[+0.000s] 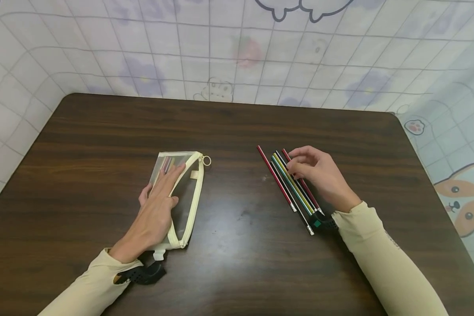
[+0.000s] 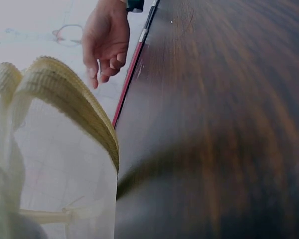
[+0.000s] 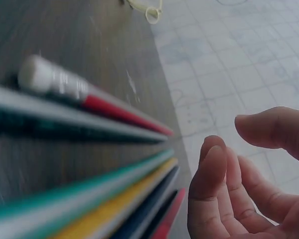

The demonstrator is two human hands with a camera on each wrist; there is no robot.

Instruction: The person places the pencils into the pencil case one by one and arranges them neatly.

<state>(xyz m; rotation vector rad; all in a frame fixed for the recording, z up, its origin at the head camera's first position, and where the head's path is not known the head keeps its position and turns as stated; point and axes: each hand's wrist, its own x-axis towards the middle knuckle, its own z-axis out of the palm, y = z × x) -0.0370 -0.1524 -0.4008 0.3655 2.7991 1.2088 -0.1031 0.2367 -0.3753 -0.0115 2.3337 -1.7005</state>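
A see-through pencil case (image 1: 198, 197) with cream zipper edging lies left of centre, its zipper gaping. Across it rests my left hand (image 1: 154, 217), fingers extended toward its far end, where a few pencils (image 1: 166, 164) show through the clear side. To the right, several pencils lie side by side at a slant: a red pencil (image 1: 275, 177) on the left, then black, green (image 3: 79, 196), yellow (image 3: 122, 201), dark blue and another red. My right hand (image 1: 317, 171) hovers at their right side, overlapping them in the head view. Its thumb and fingertips stand apart, with nothing between them.
The dark wooden table (image 1: 237, 127) meets a patterned cloth wall (image 1: 229, 57) at the back and sides. A ring pull (image 1: 207, 160) sticks out from the case's far corner. Each wrist carries a black camera (image 1: 144, 274).
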